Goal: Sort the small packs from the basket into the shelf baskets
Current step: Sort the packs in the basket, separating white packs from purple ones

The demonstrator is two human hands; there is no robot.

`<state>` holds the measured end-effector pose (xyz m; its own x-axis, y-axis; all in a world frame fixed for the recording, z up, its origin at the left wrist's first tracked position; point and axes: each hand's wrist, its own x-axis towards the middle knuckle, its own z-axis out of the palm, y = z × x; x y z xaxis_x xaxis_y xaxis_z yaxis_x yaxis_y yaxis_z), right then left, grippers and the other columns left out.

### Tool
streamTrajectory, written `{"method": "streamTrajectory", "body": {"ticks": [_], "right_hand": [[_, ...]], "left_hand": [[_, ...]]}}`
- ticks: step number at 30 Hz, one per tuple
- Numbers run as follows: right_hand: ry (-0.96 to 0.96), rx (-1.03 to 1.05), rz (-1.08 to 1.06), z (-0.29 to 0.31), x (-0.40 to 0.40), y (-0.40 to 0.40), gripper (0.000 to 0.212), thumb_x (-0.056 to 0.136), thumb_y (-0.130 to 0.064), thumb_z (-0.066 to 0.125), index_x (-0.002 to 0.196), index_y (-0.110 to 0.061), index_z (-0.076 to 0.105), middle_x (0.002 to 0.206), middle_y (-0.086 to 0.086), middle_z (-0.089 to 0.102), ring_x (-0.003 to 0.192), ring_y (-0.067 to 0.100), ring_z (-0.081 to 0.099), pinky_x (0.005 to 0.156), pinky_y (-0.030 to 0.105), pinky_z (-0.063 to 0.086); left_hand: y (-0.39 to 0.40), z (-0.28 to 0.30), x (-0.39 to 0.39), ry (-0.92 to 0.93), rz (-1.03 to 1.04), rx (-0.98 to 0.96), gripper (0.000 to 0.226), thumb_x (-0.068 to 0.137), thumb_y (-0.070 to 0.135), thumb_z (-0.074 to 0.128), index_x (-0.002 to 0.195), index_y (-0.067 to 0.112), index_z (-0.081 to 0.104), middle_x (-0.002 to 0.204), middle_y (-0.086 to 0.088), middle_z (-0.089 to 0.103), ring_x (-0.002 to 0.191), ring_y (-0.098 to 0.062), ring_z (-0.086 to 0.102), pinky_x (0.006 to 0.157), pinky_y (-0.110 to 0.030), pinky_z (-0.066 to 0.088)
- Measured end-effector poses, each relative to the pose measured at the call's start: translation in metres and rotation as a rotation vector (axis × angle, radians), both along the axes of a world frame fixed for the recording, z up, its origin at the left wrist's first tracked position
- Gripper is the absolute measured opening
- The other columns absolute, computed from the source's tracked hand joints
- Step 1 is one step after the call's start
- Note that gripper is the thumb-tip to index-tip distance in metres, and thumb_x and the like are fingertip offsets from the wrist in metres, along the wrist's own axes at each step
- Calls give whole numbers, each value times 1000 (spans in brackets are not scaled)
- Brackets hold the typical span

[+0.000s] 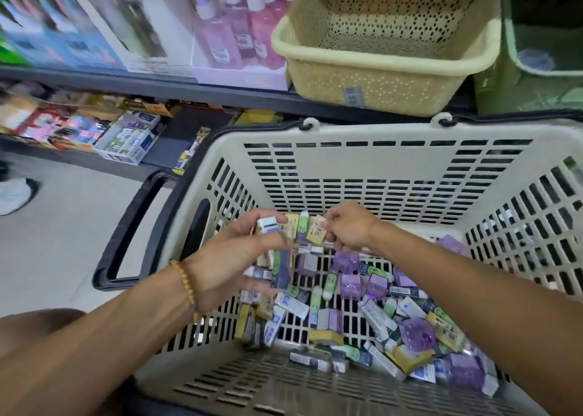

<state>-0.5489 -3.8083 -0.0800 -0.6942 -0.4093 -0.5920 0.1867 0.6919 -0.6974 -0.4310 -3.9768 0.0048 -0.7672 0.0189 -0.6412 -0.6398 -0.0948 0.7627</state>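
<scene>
So this looked like the gathering step: a fan of small packs [285, 226] was held up in the left hand [233, 258], fingers curled round them with a white pack on top, while a yellow pack [317, 231] was pinched by the right hand [350, 226] just beside that stack, over the far-left part of the shopping basket [378, 138]. Loads more packs were left scattered over the basket floor toward the near right corner, so the sort was judged barely started. Next, the handful would probably need lifting to the cream shelf basket [378, 65] behind, kept level so nothing slid out.
</scene>
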Motion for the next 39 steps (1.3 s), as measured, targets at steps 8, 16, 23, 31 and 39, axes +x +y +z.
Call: {"method": "streamTrajectory", "body": {"ticks": [8, 16, 23, 31, 39], "right_hand": [[68, -281, -151, 35, 18, 14, 35, 102, -38, 44, 105, -11, 65, 83, 7, 66, 63, 18, 62, 56, 27, 53], [52, -323, 54, 61, 32, 10, 10, 85, -17, 75, 90, -25, 71, 73, -7, 69, 67, 3, 64, 64, 14, 48], [62, -78, -298, 20, 8, 29, 4, 90, -12, 69, 88, -12, 65, 85, 4, 68, 73, 12, 63, 66, 23, 50], [42, -67, -368, -12, 4, 1, 25, 89, -4, 68, 65, -12, 67, 72, 5, 70, 54, 14, 65, 57, 29, 56], [61, -331, -168, 39, 22, 11, 30, 95, -46, 56, 89, -22, 73, 72, -4, 67, 60, 11, 61, 55, 24, 49]], "left_hand": [[7, 2, -8, -79, 235, 211, 48, 66, 22, 81, 111, 16, 65, 105, -14, 73, 81, -28, 72, 53, -31, 58], [21, -3, -11, -64, 252, 157, 39, 78, 17, 73, 115, 16, 60, 90, -14, 74, 72, -29, 71, 51, -29, 56], [13, -4, -15, -86, 358, 119, 29, 88, 12, 65, 116, 11, 56, 93, -18, 74, 72, -29, 72, 44, -28, 54], [11, -2, -18, -73, 378, 139, 33, 90, 14, 65, 120, 5, 54, 94, -19, 72, 77, -29, 72, 49, -29, 55], [18, -5, -20, -104, 252, 197, 23, 93, 19, 61, 109, 4, 61, 107, -23, 67, 91, -34, 66, 59, -37, 59]]}}
